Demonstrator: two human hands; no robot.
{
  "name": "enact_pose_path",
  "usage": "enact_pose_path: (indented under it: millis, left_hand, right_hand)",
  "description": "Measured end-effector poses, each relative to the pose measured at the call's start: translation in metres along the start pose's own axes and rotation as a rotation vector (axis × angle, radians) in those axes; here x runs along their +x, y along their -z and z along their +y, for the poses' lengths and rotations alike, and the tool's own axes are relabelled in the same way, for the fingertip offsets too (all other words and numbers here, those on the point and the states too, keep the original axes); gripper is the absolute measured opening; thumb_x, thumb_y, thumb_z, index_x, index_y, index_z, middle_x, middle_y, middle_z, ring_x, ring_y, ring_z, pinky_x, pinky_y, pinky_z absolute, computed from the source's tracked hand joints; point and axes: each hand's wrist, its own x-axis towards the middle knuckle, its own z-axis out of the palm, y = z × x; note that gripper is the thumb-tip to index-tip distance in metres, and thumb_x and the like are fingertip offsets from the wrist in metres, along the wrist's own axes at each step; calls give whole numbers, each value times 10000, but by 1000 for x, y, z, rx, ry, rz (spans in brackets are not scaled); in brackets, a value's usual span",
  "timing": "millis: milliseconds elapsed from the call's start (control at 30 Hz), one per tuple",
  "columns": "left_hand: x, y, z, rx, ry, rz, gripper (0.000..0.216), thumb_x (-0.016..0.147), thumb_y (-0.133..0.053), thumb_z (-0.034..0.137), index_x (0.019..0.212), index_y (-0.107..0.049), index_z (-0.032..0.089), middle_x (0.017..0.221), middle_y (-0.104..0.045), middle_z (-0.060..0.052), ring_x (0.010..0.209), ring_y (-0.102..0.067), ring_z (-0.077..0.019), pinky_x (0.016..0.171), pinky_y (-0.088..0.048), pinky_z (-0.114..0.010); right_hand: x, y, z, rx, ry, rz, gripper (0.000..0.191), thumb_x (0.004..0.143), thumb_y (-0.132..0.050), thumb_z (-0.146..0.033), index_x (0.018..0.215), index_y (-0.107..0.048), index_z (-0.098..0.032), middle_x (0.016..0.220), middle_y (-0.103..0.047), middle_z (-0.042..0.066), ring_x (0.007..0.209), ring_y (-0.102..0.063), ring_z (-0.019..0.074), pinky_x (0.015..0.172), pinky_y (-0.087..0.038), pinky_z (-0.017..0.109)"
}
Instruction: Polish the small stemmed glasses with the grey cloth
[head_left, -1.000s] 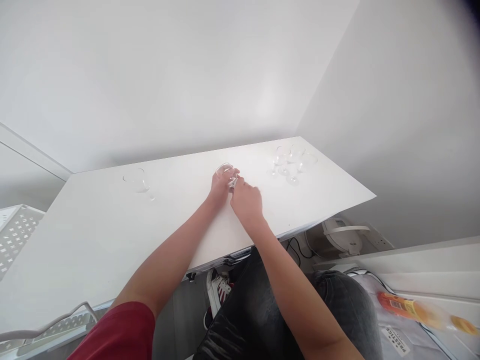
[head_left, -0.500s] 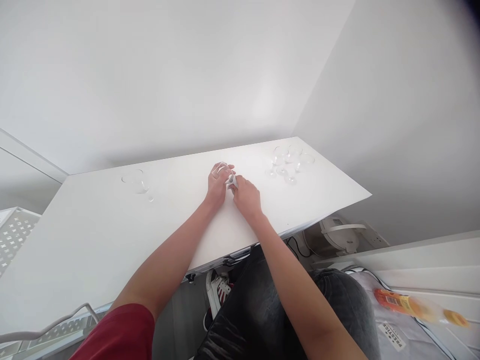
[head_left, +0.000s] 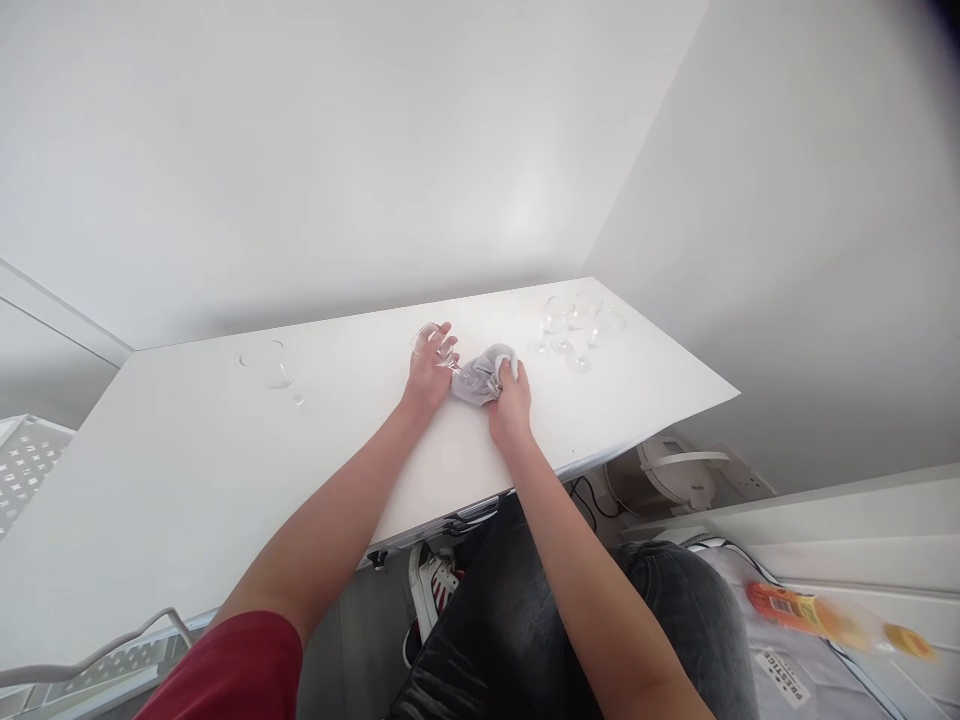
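My left hand [head_left: 427, 373] is closed around the bowl of a clear stemmed glass [head_left: 429, 340] that lies tilted over the white table [head_left: 225, 450]. My right hand [head_left: 510, 395] grips a crumpled grey cloth [head_left: 480, 376] that is wrapped round the glass's stem and foot. Both hands meet near the middle of the table's far half.
One clear stemmed glass [head_left: 271, 367] stands at the left back of the table. Several more clear glasses [head_left: 576, 325] cluster at the right back corner. A white wire basket [head_left: 30, 460] is at the left. An orange bottle [head_left: 832, 620] lies on a surface at the lower right.
My right hand has pulled to the right, and the grey cloth now shows between the hands. My left hand has tilted the glass a little to the left.
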Motion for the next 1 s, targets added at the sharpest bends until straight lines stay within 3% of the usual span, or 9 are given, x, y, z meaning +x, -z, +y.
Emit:
enact_pose_path:
  millis: [67, 167, 367, 500, 600, 700, 767, 867, 1000]
  left_hand:
    - [-1, -1, 1, -1, -23, -73, 444, 693, -910, 344, 1003, -601, 274, 1237, -617, -13, 953, -608, -121, 728, -475, -238]
    - [-5, -5, 2, 34, -4, -227, 540, 638, -933, 226, 1053, -595, 296, 1146, -593, 2, 935, -609, -121, 788, -493, -266]
    - [-10, -7, 1, 147, 96, -406, 605, 552, -939, 117, 1023, -595, 277, 1084, -572, -2, 914, -608, -144, 773, -484, -296]
    - [-9, -5, 1, 160, 90, -399, 555, 599, -922, 152, 1029, -593, 274, 1093, -566, -10, 921, -602, -146, 735, -467, -280]
    - [-8, -4, 0, 174, 59, -339, 530, 629, -915, 188, 1038, -588, 274, 1129, -565, -18, 953, -601, -148, 765, -476, -277]
    - [-7, -4, -1, 187, 4, -276, 498, 662, -907, 216, 1036, -582, 273, 1164, -563, -25, 977, -605, -150, 775, -480, -273]
    - [-6, -4, -3, 214, -45, -241, 477, 680, -903, 224, 1030, -582, 270, 1166, -569, -24, 989, -611, -147, 811, -487, -280]
    - [-6, -5, -6, 299, -107, -228, 488, 667, -919, 238, 1023, -587, 261, 1179, -585, -30, 1010, -621, -159, 874, -497, -309]
    - [-6, -5, -9, 388, -159, -202, 501, 646, -934, 285, 1027, -610, 262, 1279, -556, -53, 1101, -603, -203, 840, -504, -311]
  right_hand:
    - [-5, -5, 0, 72, -75, -74, 435, 871, -642, -529, 1167, -644, -211, 1131, -712, 70, 965, -663, 193, 805, -541, 314]
    - [-7, -10, -1, -61, -73, -83, 296, 839, -667, -391, 1046, -676, -180, 979, -712, 45, 860, -638, 173, 751, -509, 283]
    - [-2, 0, -9, -962, 142, 30, 128, 923, -520, -241, 949, -643, -213, 791, -652, 28, 682, -548, 182, 656, -408, 290]
    - [-1, 6, -14, -1315, 132, 53, 194, 1011, -476, -350, 998, -613, -214, 804, -635, 64, 701, -571, 223, 668, -405, 314]
    - [-2, 15, -14, -1302, 198, 114, 244, 1040, -421, -383, 1035, -600, -218, 873, -643, 66, 733, -586, 219, 686, -423, 317]
    - [-6, 27, -14, -1230, 351, 159, 190, 983, -442, -247, 1069, -608, -212, 1130, -632, 100, 823, -600, 205, 720, -456, 322]
    - [-10, 32, -13, -1201, 496, 94, 181, 906, -485, -171, 1014, -626, -203, 1205, -617, 108, 951, -602, 224, 802, -484, 339]
    - [-17, 34, -11, -1195, 672, -159, 168, 826, -521, -108, 897, -637, -207, 1137, -658, 92, 1074, -578, 244, 920, -485, 351]
    - [-24, 28, -5, -1302, 668, -346, 306, 849, -508, -100, 1080, -683, -197, 1302, -622, 112, 1076, -588, 237, 890, -486, 360]
